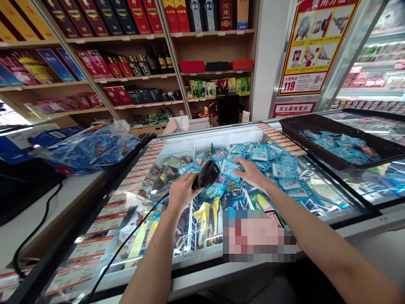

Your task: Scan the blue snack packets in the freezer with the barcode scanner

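My left hand (182,191) is wrapped round the handle of a black barcode scanner (209,173), its head tilted to the right. A thin black cable (136,230) trails from it to the lower left. In my right hand (251,172) is a small blue packet (229,168), pinched at its right edge and held just in front of the scanner head. Both hands are above the glass top of a chest freezer (186,270). Many like blue packets (286,171) lie in a loose pile on the glass beyond and right of my hands.
A dark brown basket (335,156) with several blue packets stands on the right. Clear plastic bags of packets (91,143) lie on the left counter. Price labels (109,219) line the freezer's left side. Shelves (126,76) with boxes and bottles rise behind. A blurred patch covers the front edge.
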Demonstrator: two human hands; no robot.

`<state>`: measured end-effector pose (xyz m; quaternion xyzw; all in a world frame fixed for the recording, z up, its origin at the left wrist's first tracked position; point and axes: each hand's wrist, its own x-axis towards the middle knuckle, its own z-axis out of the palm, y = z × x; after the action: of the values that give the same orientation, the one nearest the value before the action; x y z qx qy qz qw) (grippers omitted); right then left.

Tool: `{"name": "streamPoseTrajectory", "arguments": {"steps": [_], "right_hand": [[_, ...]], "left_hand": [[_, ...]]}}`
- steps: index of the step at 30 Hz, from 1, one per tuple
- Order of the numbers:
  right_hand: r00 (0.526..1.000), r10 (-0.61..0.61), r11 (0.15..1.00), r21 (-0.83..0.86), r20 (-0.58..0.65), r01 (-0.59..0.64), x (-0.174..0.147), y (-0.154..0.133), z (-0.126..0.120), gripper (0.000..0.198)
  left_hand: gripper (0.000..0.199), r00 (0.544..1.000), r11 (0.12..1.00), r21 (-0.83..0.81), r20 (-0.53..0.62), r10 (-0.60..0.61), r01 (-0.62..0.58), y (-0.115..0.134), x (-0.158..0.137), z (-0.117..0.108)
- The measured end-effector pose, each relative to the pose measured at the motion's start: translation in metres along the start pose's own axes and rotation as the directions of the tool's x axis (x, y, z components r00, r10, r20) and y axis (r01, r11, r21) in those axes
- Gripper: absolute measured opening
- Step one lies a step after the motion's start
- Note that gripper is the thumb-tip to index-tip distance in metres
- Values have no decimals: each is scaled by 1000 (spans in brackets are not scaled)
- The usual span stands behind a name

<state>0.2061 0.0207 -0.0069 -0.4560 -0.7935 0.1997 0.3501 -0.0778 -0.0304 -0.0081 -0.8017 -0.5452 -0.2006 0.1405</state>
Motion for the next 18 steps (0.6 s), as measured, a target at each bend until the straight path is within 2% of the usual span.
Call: {"name": "streamPoseTrajectory", "arguments": {"steps": [6, 12, 18], "right_hand": [[991, 24, 1000, 15, -129, -23, 4, 0, -6, 37], [990, -12, 999, -31, -141, 8, 5, 6, -4, 36], [991, 6, 998, -67, -136, -15, 5, 9, -1, 38]], "left_hand": [[42, 994, 997, -6, 81, 79, -78, 9, 0, -1], [45, 992, 995, 0, 81, 102, -102, 11, -1, 1], [40, 990, 994, 19, 98, 105, -107, 12, 0, 1]]}}
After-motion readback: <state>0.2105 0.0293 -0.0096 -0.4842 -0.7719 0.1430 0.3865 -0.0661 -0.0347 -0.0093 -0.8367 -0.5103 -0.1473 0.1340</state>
